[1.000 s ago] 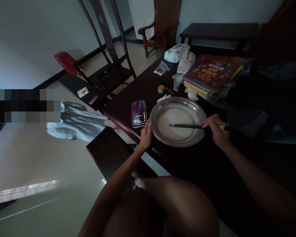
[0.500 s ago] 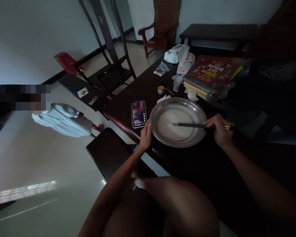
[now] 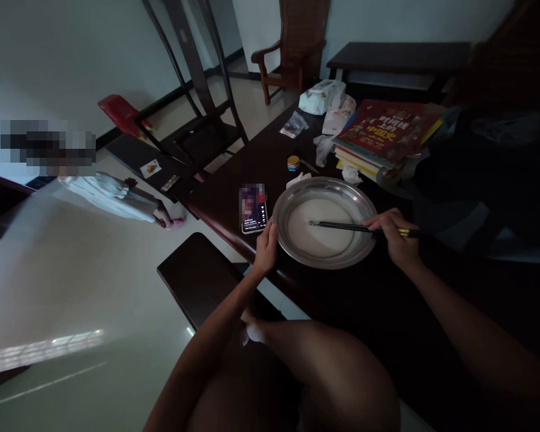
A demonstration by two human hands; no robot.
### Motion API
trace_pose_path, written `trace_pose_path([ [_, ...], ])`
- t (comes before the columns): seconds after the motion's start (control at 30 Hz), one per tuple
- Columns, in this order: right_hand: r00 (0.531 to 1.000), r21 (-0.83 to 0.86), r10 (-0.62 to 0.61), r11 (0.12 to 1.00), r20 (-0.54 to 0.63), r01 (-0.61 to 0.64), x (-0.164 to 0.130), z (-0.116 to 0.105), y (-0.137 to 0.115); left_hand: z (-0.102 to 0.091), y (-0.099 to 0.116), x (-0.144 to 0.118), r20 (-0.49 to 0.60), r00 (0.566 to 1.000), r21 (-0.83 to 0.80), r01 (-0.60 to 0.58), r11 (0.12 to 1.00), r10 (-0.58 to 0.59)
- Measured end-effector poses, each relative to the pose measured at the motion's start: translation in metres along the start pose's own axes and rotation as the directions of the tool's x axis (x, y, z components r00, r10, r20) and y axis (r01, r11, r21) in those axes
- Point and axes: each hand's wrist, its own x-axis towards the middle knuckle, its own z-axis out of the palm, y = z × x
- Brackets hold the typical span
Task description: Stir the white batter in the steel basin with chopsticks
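Stirring at the metal pan [image 3: 282,211]
My left hand [image 3: 266,247] grips its rim; my right hand [image 3: 396,235] pinches 2 chopsticks [image 3: 342,226], tips in white liquid [image 3: 324,237].

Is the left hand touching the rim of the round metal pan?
Touching. In the head view, the left hand grips the near-left rim of the round metal pan, with no gap visible between them.

A round, shallow metal pan [image 3: 326,187] is sitting flat on the dark table, near its left edge. A pale, milky white layer [image 3: 320,227] is covering the pan's bottom, while the shiny sloped rim is catching the light all around. A pair of dark chopsticks [image 3: 342,226] is lying almost level across the pan's right half, tips reaching into the white layer near the middle, yellow-marked ends pointing right.
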Motion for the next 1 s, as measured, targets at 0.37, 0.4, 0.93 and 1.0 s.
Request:
trace_pose_path([
  [0.37, 0.999, 0.005, -0.004, 1.000, -0.044, 0.004, 0.0004, -0.0001, -0.0015, -0.0003, -0.0002, 0.0000, -0.011, 1.000, -0.005, 0.000, 1.000, 0.000],
  [0.4, 0.998, 0.016, -0.007, 1.000, -0.067, 0.008, 0.0005, -0.0003, -0.0013, -0.0004, -0.0003, 0.0000, -0.007, 1.000, -0.006, 0.000, 1.000, 0.000],
  [0.93, 1.000, 0.005, -0.004, 1.000, 0.003, 0.004, -0.0001, 0.0001, -0.0010, -0.0002, -0.0009, 0.0004, -0.005, 1.000, -0.005, -0.008, 1.000, 0.008],
  [1.0, 0.998, 0.025, -0.008, 1.000, -0.062, 0.010, 0.0000, -0.0002, -0.0011, -0.0002, -0.0012, 0.0003, -0.008, 1.000, 0.001, -0.011, 1.000, 0.011],
])
